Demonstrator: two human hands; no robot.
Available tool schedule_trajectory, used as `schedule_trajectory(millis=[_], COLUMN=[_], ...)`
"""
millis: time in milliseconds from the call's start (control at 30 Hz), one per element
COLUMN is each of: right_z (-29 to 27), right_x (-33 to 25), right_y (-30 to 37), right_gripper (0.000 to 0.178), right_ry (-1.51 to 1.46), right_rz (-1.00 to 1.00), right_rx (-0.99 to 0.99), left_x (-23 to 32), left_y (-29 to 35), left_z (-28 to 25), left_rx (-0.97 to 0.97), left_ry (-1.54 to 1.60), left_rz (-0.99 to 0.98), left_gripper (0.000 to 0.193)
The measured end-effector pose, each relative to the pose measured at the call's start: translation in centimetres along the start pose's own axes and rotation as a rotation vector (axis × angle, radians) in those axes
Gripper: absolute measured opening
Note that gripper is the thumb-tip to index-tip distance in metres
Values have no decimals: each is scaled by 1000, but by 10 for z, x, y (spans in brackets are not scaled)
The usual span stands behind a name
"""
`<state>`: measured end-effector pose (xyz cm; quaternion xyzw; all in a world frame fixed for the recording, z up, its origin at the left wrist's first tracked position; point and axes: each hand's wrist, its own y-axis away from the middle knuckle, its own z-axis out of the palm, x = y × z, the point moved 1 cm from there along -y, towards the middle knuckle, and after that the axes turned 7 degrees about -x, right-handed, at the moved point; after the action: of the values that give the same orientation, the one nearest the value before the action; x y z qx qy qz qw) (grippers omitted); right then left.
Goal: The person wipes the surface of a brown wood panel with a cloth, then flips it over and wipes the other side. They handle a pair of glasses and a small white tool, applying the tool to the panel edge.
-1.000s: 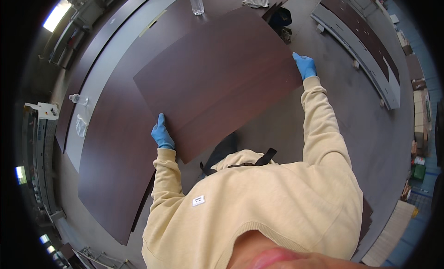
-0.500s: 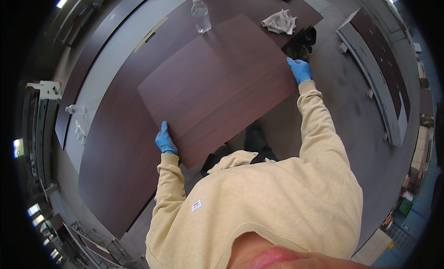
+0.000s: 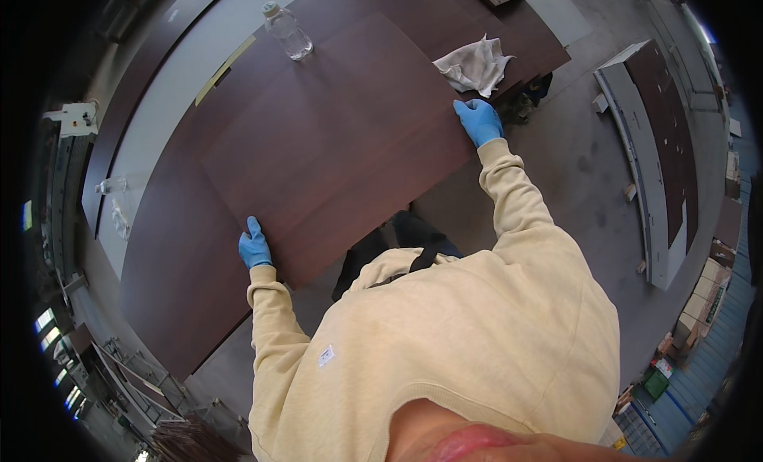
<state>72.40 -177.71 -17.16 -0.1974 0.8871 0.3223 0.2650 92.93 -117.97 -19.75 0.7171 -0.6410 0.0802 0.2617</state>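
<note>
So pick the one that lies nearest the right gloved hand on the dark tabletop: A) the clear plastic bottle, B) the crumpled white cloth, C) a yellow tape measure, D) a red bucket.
B: the crumpled white cloth lies just above the right hand, while the clear plastic bottle stands far off across the dark panel.

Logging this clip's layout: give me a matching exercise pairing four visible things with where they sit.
Things:
1. left hand
2. right hand
3. clear plastic bottle
4. white cloth

Places:
A. crumpled on the table just beyond the panel's right corner
B. gripping the dark brown panel at its near left corner
C. upright on the table beyond the panel's far edge
D. gripping the panel's right corner

Pairs: 1-B, 2-D, 3-C, 4-A
</note>
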Motion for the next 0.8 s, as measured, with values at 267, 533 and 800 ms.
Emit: schedule_trajectory(millis=[267, 533, 800], right_z=[-6, -32, -119], right_x=[-13, -27, -71], right_y=[2, 10, 10], right_gripper=[53, 52, 19], right_ry=[322, 422, 412], right_rz=[-54, 33, -568], right_rx=[48, 109, 461], left_x=[5, 91, 154], left_y=[-22, -26, 8], left_z=[-23, -68, 0], left_rx=[-263, -279, 181], left_ry=[-307, -606, -284], left_rz=[-17, -81, 826], left_gripper=[89, 62, 41])
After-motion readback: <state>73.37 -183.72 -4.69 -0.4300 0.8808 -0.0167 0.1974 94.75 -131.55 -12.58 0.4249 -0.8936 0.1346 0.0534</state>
